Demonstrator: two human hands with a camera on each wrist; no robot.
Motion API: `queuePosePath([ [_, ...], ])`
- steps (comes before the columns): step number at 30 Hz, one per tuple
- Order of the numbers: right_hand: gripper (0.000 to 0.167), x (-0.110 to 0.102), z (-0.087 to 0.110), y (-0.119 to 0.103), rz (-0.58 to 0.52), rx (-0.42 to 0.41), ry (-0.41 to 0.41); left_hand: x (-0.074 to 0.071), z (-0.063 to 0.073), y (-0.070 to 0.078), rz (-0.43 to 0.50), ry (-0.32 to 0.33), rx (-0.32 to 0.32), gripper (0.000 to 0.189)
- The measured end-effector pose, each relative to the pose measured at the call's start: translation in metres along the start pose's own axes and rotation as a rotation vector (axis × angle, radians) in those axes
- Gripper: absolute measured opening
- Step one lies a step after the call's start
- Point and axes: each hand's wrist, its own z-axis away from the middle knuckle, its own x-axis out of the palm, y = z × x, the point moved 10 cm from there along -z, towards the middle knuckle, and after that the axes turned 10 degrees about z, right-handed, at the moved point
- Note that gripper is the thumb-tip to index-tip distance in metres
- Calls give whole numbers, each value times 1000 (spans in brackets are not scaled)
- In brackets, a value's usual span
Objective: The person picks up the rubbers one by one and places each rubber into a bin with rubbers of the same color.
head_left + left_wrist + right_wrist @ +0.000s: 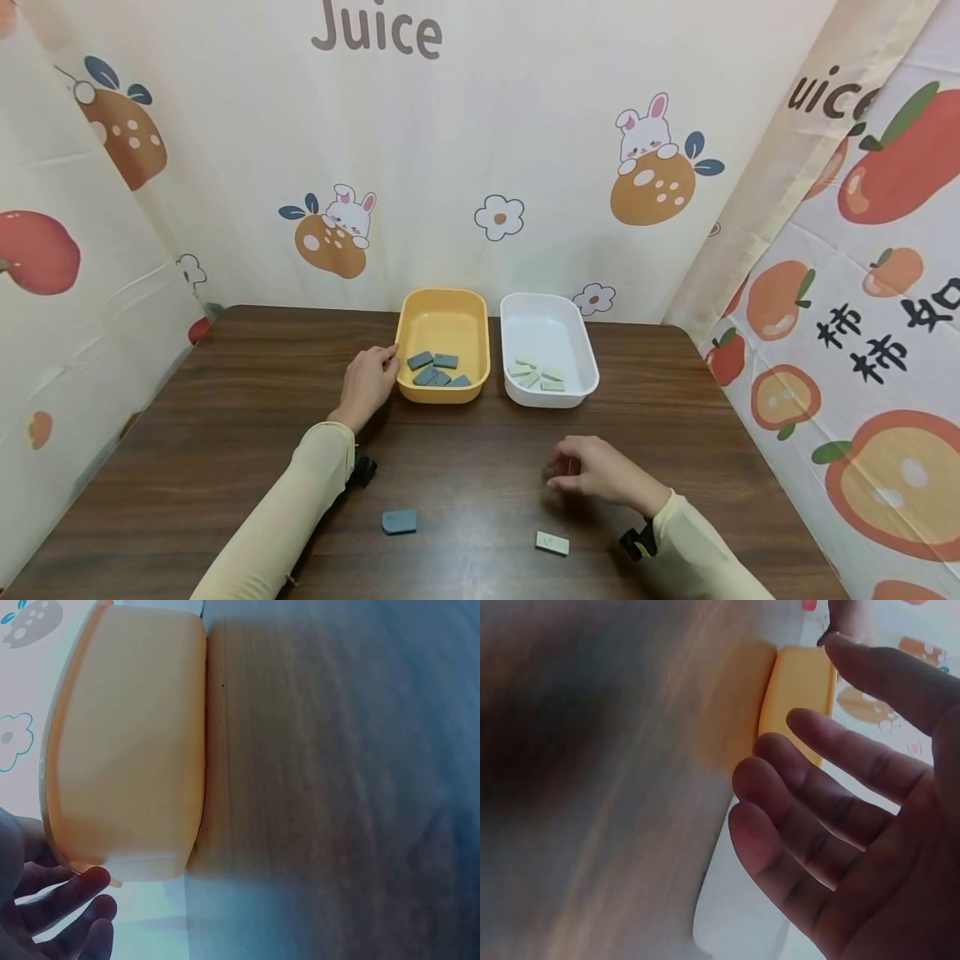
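Observation:
On the left, my left hand [367, 385] pinches the rim of the yellow tray [480, 350] at its near-left side. In the left wrist view, thumb and fingers [94, 877] meet at the tray's corner. Inside that tray lie several small flat blue-grey blocks [446, 361]. My right hand [596, 468] hovers low over the table with loosely bent fingers and nothing in it. Closest to it, a pale green block [552, 543] lies on the table toward me. Farther left lies a single blue-grey block [399, 522] with one rounded corner.
Beside the yellow tray stands a white tray [551, 312] with several pale green blocks [552, 374] in its near end. Both trays stand at the back of the dark wooden table [465, 458], against a printed curtain [487, 125]. More curtain hangs along both sides.

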Motion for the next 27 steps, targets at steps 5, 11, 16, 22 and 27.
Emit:
queuePosePath([
  [5, 19, 14, 3, -14, 43, -51, -47, 1, 0, 0, -3, -1, -2, 33],
  [11, 23, 30, 10, -28, 58, -70, -136, 1, 1, 1, -9, 1, 4, 33],
  [16, 26, 37, 13, -35, 94, -81, -151, 0, 1, 2, -11, 19, 21, 33],
  [22, 32, 45, 17, -39, 126, -71, -184, 1, 1, 2, -10, 15, 22, 33],
  [27, 30, 51, 19, -43, 128, -84, -205, 2, 1, 1, -8, 10, 14, 34],
])
